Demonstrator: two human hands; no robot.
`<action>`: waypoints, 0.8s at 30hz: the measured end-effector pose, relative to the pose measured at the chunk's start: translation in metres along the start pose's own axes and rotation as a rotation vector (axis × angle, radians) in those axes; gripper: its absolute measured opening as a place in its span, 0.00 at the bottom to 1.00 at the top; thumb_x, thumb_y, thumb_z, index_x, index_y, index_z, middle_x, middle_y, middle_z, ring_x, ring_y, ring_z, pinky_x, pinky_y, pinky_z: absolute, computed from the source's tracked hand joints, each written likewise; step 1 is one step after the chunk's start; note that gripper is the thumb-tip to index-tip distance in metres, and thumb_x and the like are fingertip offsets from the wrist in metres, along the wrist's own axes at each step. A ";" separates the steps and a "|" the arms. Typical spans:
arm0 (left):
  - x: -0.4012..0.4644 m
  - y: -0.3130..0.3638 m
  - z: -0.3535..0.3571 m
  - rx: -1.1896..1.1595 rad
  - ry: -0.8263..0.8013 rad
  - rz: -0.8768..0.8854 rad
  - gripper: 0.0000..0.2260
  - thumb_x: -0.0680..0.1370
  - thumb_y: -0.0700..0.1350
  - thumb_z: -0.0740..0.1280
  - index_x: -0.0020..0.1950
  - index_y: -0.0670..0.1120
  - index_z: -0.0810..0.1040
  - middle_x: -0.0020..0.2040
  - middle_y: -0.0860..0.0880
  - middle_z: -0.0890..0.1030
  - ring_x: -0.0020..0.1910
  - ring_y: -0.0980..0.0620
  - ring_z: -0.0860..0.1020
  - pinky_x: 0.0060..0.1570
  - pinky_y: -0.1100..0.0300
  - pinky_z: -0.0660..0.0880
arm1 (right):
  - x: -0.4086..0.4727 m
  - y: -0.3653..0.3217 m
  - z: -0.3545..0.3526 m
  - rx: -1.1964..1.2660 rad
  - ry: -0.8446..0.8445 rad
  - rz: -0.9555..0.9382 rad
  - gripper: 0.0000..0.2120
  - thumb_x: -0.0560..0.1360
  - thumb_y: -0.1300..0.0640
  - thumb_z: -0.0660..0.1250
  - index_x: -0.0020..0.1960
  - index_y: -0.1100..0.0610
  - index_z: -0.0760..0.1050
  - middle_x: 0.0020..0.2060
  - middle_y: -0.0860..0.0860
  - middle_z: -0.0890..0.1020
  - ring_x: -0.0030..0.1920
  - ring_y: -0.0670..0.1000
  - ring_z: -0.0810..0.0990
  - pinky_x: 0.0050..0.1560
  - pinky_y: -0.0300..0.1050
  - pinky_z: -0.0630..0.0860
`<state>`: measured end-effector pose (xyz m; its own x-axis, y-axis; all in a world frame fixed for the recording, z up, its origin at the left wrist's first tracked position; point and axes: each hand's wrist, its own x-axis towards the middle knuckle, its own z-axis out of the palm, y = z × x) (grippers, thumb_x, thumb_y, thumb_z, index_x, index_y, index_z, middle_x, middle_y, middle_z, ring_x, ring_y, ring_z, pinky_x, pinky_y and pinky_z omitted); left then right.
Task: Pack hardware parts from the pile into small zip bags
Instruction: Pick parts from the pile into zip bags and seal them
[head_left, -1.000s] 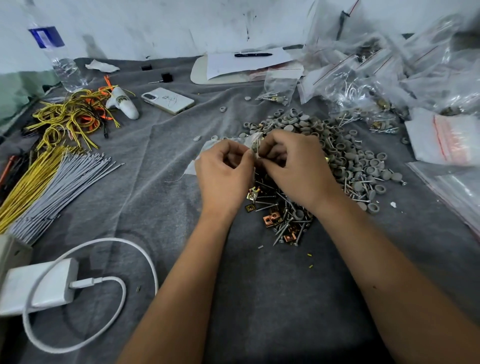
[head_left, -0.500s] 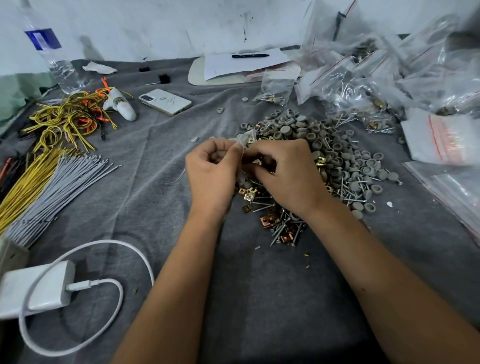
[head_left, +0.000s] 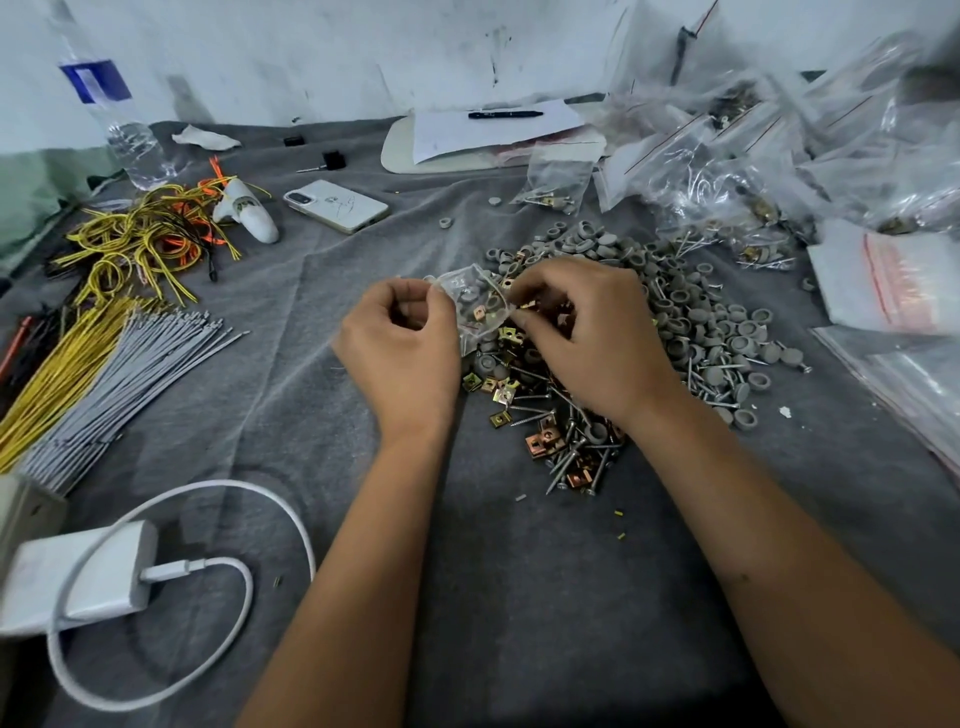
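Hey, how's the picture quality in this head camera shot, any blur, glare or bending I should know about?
Head view: the small clear zip bag pinched between the left hand and right hand is sharp, as is the pile of grey caps, screws and brass clips; the heap of clear plastic bags at far right glares and smears; the wide lens bows the edges, so the clear water bottle leans; lighting is soft, shadows faint.

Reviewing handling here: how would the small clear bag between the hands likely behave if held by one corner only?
The small zip bag looks like thin, crumpled film, so probably floppy. Grey caps and a brass clip show inside, so it would likely sag. The left hand and right hand both pinch it.
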<state>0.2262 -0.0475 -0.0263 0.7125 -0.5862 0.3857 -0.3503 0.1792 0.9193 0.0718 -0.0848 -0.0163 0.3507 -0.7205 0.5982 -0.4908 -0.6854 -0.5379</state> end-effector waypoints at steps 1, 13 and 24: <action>-0.001 0.002 0.000 0.000 0.009 0.010 0.09 0.75 0.41 0.72 0.37 0.53 0.80 0.31 0.55 0.80 0.29 0.61 0.77 0.33 0.66 0.73 | 0.000 0.002 -0.002 -0.011 -0.016 0.005 0.06 0.75 0.60 0.76 0.51 0.56 0.84 0.47 0.46 0.85 0.46 0.41 0.78 0.53 0.35 0.75; 0.009 0.017 -0.022 -0.154 0.452 0.306 0.03 0.77 0.36 0.67 0.44 0.42 0.78 0.37 0.57 0.74 0.33 0.62 0.72 0.37 0.65 0.69 | 0.000 0.001 -0.005 -0.292 -0.530 -0.004 0.13 0.72 0.43 0.76 0.57 0.39 0.83 0.56 0.46 0.72 0.60 0.49 0.63 0.67 0.54 0.68; -0.001 0.002 -0.010 0.098 -0.102 0.162 0.05 0.75 0.43 0.68 0.39 0.50 0.79 0.32 0.55 0.78 0.33 0.58 0.76 0.37 0.58 0.73 | 0.001 0.005 0.000 -0.325 -0.433 -0.049 0.15 0.79 0.46 0.68 0.57 0.56 0.83 0.56 0.49 0.77 0.61 0.52 0.66 0.67 0.53 0.68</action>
<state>0.2315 -0.0389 -0.0242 0.5786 -0.6338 0.5133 -0.5161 0.2028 0.8321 0.0701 -0.0894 -0.0183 0.6423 -0.7128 0.2817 -0.6626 -0.7011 -0.2634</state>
